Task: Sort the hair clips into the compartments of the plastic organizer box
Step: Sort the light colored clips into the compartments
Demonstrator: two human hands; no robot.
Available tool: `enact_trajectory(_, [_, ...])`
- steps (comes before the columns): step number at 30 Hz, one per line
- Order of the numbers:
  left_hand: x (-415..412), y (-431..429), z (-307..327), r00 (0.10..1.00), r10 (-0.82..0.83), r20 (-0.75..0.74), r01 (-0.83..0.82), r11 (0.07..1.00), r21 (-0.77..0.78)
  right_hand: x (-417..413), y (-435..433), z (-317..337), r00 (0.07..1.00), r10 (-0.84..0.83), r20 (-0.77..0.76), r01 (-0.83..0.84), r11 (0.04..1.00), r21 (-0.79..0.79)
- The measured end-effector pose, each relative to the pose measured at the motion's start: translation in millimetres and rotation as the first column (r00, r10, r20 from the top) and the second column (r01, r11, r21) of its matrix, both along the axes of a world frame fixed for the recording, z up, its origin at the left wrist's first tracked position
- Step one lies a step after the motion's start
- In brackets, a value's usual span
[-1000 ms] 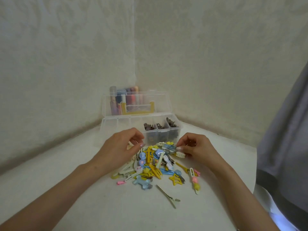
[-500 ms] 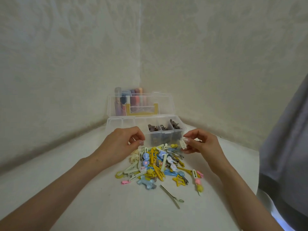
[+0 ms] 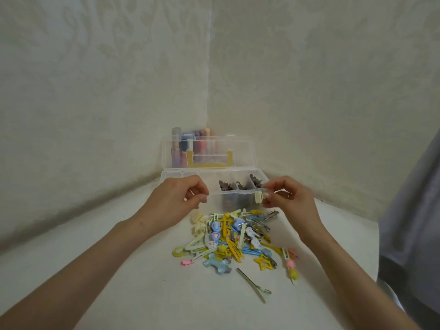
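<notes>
Head view: the right hand [image 3: 288, 201] has a fingertip grip on a cream clip [image 3: 258, 197], just at the front rim of the organizer box [image 3: 173, 174], beside compartments of dark clips [image 3: 225, 186]. The left hand [image 3: 173, 203] is curled; I cannot tell if its grip holds anything. A slack pinch could drop the clip into a wrong compartment or onto the pile [image 3: 238, 239].

Bare forearms, left hand [image 3: 172, 203] and right hand [image 3: 294, 202] with pale painted nails, grey-lilac garment [image 3: 415, 210] at right edge

Clear box [image 3: 173, 177], yellow handle [image 3: 207, 165]; brown clips [image 3: 225, 186]; cream clip [image 3: 258, 196]; pile [image 3: 238, 236] yellow, blue, pink; cream floral wallpaper [image 3: 95, 91]
</notes>
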State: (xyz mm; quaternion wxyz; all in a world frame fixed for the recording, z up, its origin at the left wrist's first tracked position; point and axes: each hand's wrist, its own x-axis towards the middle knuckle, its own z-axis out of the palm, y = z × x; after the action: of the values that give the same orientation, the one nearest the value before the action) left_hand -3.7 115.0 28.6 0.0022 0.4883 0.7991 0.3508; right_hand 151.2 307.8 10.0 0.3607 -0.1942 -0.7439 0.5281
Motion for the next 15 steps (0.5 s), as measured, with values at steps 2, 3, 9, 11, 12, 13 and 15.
enact_trajectory(2, [1,-1,2,1.0,0.008,-0.012,-0.008,1.0,-0.01,-10,-4,13,1.0,0.001,-0.005,0.0,0.997,0.082])
enact_trajectory(3, [1,-1,2,1.0,0.009,-0.016,-0.009,1.0,-0.025,-18,-6,19,1.0,-0.015,0.013,0.013,0.99,0.14])
enact_trajectory(9, [6,-2,0,0.992,-0.035,-0.121,-0.003,0.952,-0.305,-70,-11,28,0.983,-0.102,0.15,0.053,0.952,0.303])
enact_trajectory(11, [7,-1,-3,0.974,-0.054,-0.218,-0.037,0.92,-0.391,-79,-10,27,0.971,-0.137,0.197,0.065,0.941,0.332])
enact_trajectory(12, [8,-1,-5,0.964,-0.06,-0.259,-0.057,0.905,-0.421,-82,-10,26,0.965,-0.152,0.215,0.071,0.936,0.344])
enact_trajectory(13, [8,0,-6,0.955,-0.063,-0.289,-0.075,0.893,-0.444,-83,-9,26,0.96,-0.164,0.225,0.077,0.934,0.35])
enact_trajectory(15, [8,1,-9,0.947,-0.067,-0.314,-0.095,0.876,-0.473,-84,-9,25,0.957,-0.176,0.232,0.086,0.932,0.352])
